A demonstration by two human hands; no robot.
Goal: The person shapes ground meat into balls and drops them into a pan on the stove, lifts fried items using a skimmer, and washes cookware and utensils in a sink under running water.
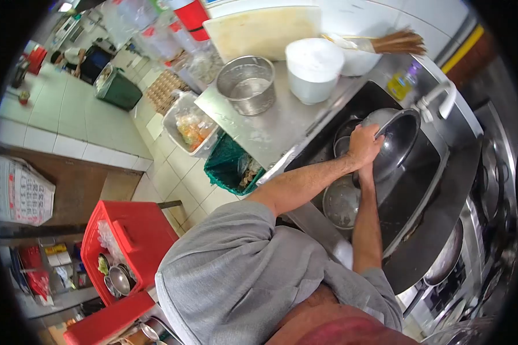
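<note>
Inside the dark sink [408,215], a large round metal bowl [400,141] is tilted on its side below the faucet [440,100]. My left hand [365,145] has its fingers closed at the bowl's near edge. Just under it is my right hand [366,171], close against the bowl; its fingers are hidden by my left hand and wrist. A second metal bowl [342,201] lies in the sink below my hands. Another metal vessel [344,138] is partly covered behind the tilted bowl.
On the steel counter stand a metal pot [246,86] and a white tub [313,72]. A yellow soap bottle [398,86] sits by the faucet. Left of the sink are a green-lined bin [227,167] and a red cooler [138,230]. Pans [446,256] lie on the right.
</note>
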